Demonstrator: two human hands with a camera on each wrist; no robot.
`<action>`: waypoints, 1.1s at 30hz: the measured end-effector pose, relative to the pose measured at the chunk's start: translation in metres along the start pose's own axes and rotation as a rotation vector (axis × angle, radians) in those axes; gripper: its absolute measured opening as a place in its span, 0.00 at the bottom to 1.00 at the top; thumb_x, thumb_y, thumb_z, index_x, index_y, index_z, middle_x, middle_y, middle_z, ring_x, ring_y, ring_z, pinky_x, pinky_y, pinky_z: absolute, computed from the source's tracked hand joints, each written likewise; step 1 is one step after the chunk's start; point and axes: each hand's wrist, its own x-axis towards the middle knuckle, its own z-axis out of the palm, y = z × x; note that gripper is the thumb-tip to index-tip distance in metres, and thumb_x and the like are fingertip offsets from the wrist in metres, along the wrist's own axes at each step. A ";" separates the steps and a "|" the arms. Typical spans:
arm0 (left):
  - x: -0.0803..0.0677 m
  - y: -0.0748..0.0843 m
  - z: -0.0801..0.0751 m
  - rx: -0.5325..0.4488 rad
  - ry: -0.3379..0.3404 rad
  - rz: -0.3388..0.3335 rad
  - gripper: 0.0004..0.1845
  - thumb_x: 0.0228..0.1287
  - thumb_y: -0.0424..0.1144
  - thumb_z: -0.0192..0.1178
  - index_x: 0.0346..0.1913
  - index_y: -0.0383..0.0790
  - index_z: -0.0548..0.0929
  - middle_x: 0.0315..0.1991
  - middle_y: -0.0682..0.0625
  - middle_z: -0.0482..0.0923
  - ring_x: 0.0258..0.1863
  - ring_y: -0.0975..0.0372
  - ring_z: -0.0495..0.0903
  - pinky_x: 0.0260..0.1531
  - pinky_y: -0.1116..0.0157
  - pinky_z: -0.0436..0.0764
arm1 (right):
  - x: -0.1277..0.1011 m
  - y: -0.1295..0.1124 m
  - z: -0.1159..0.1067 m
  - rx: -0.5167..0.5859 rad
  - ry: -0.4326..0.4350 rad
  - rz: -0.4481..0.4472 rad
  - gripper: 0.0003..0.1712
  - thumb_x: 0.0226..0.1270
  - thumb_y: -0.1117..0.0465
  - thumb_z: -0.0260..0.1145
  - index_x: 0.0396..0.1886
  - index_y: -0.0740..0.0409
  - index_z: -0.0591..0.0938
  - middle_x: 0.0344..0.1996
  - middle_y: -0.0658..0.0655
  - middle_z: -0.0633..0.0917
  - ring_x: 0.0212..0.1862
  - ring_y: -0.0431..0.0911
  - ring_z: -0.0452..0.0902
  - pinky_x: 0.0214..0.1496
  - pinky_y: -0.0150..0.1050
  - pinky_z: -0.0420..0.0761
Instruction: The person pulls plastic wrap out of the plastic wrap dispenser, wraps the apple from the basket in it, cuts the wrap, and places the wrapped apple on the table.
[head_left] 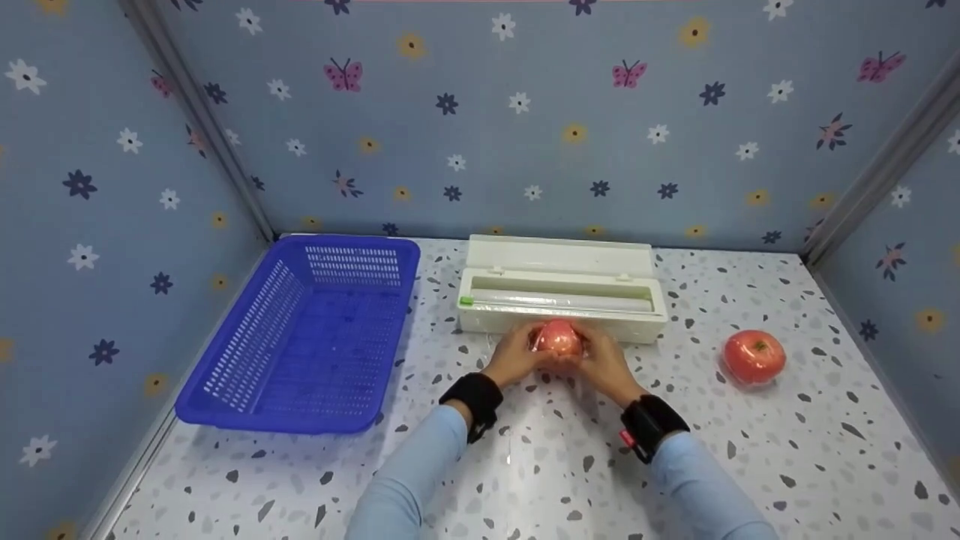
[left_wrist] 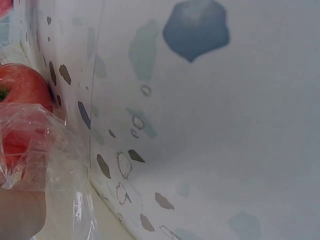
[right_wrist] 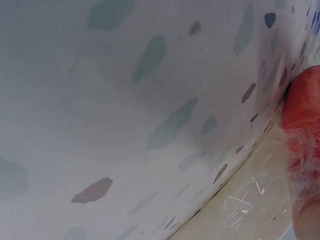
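A red apple (head_left: 559, 337) sits on the table just in front of a white cling film box, with my hands around it. My left hand (head_left: 516, 355) grips its left side, and my right hand (head_left: 604, 366) grips the right side. In the left wrist view, clear cling film (left_wrist: 30, 132) is gathered over part of the apple (left_wrist: 27, 85), close above a finger. The right wrist view shows film (right_wrist: 302, 137) drawn across the apple (right_wrist: 304, 97) too. The open box (head_left: 562, 326) holds a film roll (head_left: 562, 300), with a green-ended strip along its front edge.
A second red apple (head_left: 754, 357), shiny as if wrapped, lies to the right on the speckled table (head_left: 570, 480). At the left stands a blue plastic basket (head_left: 394, 330). Patterned blue panels (head_left: 525, 120) enclose the back and sides.
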 end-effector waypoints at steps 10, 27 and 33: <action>0.000 0.006 -0.004 -0.026 -0.030 -0.051 0.28 0.52 0.36 0.64 0.58 0.40 0.71 0.57 0.45 0.72 0.57 0.54 0.70 0.60 0.56 0.67 | 0.004 -0.002 0.000 0.027 -0.031 -0.002 0.34 0.48 0.65 0.70 0.59 0.60 0.72 0.55 0.62 0.76 0.56 0.54 0.73 0.59 0.49 0.71; 0.002 0.007 -0.003 -0.018 -0.054 -0.022 0.31 0.46 0.45 0.69 0.56 0.43 0.74 0.53 0.48 0.76 0.53 0.57 0.73 0.57 0.56 0.70 | 0.005 -0.003 -0.008 0.075 -0.074 0.019 0.36 0.46 0.66 0.72 0.59 0.62 0.71 0.57 0.63 0.75 0.60 0.56 0.69 0.64 0.51 0.65; -0.001 0.008 -0.004 0.048 -0.035 -0.010 0.36 0.43 0.46 0.71 0.59 0.46 0.71 0.58 0.49 0.71 0.57 0.57 0.71 0.60 0.56 0.67 | 0.004 -0.007 -0.009 -0.018 -0.099 0.038 0.43 0.44 0.56 0.74 0.63 0.55 0.68 0.63 0.60 0.70 0.65 0.54 0.63 0.68 0.53 0.57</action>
